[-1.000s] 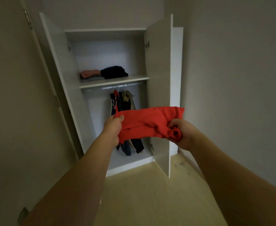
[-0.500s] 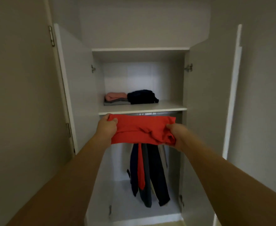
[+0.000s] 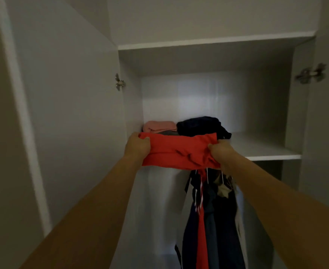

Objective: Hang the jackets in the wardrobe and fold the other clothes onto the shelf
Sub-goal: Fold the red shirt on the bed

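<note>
I hold a folded red garment [image 3: 179,150] level in front of the wardrobe shelf [image 3: 260,150]. My left hand [image 3: 137,145] grips its left end and my right hand [image 3: 221,152] grips its right end. On the shelf behind it lie a folded pink garment [image 3: 158,126] on a grey one, and a dark navy pile [image 3: 200,125]. The red garment hides the shelf's front left edge. Below the shelf, several jackets [image 3: 214,220] in navy, red and blue hang together.
The open left wardrobe door [image 3: 62,113] stands close on my left, and the right door [image 3: 326,123] is open at the frame's right edge. The right half of the shelf is bare. A top panel [image 3: 218,40] closes the shelf compartment above.
I have stepped closer to the wardrobe, which now fills the view. Both hands have carried the red garment up and forward to the shelf's front edge.
</note>
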`<state>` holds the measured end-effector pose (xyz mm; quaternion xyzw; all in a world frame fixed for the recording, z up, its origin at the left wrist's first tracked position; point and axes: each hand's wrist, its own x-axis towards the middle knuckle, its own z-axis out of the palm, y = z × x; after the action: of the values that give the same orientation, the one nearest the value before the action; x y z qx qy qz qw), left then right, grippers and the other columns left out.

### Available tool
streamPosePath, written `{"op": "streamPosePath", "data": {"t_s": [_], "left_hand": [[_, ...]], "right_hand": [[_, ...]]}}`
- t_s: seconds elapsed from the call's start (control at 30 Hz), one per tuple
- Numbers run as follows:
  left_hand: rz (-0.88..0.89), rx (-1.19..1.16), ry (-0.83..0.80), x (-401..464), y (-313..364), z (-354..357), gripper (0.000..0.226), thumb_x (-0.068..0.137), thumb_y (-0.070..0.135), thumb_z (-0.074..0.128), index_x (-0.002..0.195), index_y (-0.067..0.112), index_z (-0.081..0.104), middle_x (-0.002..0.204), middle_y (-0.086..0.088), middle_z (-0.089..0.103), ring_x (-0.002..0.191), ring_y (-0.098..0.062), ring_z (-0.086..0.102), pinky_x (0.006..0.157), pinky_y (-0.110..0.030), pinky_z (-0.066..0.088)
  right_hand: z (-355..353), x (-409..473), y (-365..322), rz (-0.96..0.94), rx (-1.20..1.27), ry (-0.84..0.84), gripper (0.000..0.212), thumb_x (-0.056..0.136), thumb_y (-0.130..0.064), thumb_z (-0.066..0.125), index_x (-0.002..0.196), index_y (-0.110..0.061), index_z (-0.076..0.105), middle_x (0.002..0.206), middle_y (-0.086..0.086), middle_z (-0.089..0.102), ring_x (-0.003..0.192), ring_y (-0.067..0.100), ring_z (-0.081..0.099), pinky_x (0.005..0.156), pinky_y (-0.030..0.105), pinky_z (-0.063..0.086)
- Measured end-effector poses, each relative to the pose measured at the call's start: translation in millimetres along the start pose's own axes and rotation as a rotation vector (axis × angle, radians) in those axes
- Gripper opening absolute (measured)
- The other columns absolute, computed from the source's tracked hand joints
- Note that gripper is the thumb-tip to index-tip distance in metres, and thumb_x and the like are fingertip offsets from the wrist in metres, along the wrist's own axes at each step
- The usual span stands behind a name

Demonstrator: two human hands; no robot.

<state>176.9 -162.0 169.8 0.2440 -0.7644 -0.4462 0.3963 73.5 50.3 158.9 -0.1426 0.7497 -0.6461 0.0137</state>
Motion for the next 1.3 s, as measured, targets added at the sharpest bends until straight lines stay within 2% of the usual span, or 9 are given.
{"op": "streamPosePath", "data": {"t_s": [0.2,0.33,0.47,0.57,0.8,0.93,1.03,1.13,1.3], "left_hand": [[0.002,-0.022,0.015,141,-9,69,0.037,0.091,0.018,0.058,0.124,0.003,0.056,0.123,-0.019,0.061,0.111,-0.034,0.058,0.099,-0.043,0.047],[0.016,0.018,0.117,244,-18,104,0.039,0.090,0.022,0.063,0.120,0.001,0.050,0.122,-0.021,0.057,0.110,-0.034,0.056,0.091,-0.035,0.047],[0.032,0.063,0.192,347,-31,135,0.033,0.091,0.021,0.062,0.115,0.002,0.049,0.118,-0.021,0.057,0.096,-0.028,0.057,0.078,-0.031,0.042],[0.027,0.121,0.238,418,-46,157,0.028,0.092,0.020,0.061,0.109,0.002,0.049,0.103,-0.017,0.059,0.095,-0.031,0.058,0.073,-0.031,0.040],[-0.016,0.284,0.275,535,-88,192,0.037,0.094,0.021,0.059,0.119,-0.005,0.050,0.121,-0.026,0.056,0.111,-0.039,0.055,0.083,-0.035,0.042],[0.168,0.694,0.242,552,-115,218,0.035,0.097,0.027,0.048,0.120,0.001,0.048,0.122,-0.024,0.055,0.111,-0.041,0.054,0.092,-0.043,0.044],[0.370,0.927,0.138,557,-133,241,0.042,0.099,0.036,0.039,0.132,0.015,0.051,0.141,-0.014,0.046,0.128,-0.035,0.044,0.107,-0.046,0.036],[0.353,0.846,-0.067,564,-156,243,0.045,0.102,0.040,0.034,0.136,0.019,0.053,0.143,-0.011,0.049,0.129,-0.030,0.046,0.110,-0.039,0.033],[0.309,0.771,-0.132,561,-167,239,0.044,0.103,0.038,0.033,0.136,0.018,0.055,0.140,-0.014,0.052,0.126,-0.030,0.050,0.104,-0.033,0.035]], "right_hand": [[33,146,-7,0.005,0.023,-0.015,0.035,0.096,-0.009,0.047,0.129,0.001,0.049,0.126,0.025,0.056,0.086,0.029,0.059,0.061,0.035,0.051],[73,251,-11,-0.109,0.085,-0.012,0.049,0.090,-0.004,0.052,0.136,-0.009,0.038,0.117,0.017,0.055,0.089,0.027,0.054,0.075,0.040,0.051],[118,355,-20,-0.283,-0.009,-0.048,0.045,0.087,0.003,0.034,0.125,-0.021,0.036,0.088,0.009,0.052,0.072,0.020,0.052,0.056,0.029,0.043],[150,428,-27,-0.354,-0.100,-0.076,0.040,0.086,0.002,0.035,0.118,-0.018,0.048,0.104,0.011,0.055,0.084,0.023,0.053,0.068,0.029,0.047],[230,549,-7,-0.411,-0.254,-0.088,0.034,0.099,-0.012,0.041,0.131,-0.005,0.049,0.125,0.018,0.056,0.107,0.031,0.055,0.078,0.028,0.041],[270,585,25,-0.305,-0.554,-0.163,0.037,0.103,-0.024,0.035,0.134,-0.005,0.045,0.137,0.019,0.040,0.123,0.034,0.040,0.099,0.038,0.034],[281,594,45,-0.299,-0.760,-0.136,0.050,0.102,-0.041,0.032,0.134,-0.004,0.043,0.142,0.018,0.029,0.123,0.036,0.037,0.103,0.044,0.033],[285,600,55,-0.421,-0.827,-0.221,0.049,0.103,-0.037,0.023,0.134,-0.006,0.045,0.141,0.020,0.041,0.126,0.036,0.040,0.108,0.050,0.030],[288,605,62,-0.414,-1.004,-0.340,0.050,0.102,-0.034,0.018,0.142,-0.009,0.036,0.147,0.018,0.034,0.135,0.034,0.030,0.112,0.056,0.014]]}}
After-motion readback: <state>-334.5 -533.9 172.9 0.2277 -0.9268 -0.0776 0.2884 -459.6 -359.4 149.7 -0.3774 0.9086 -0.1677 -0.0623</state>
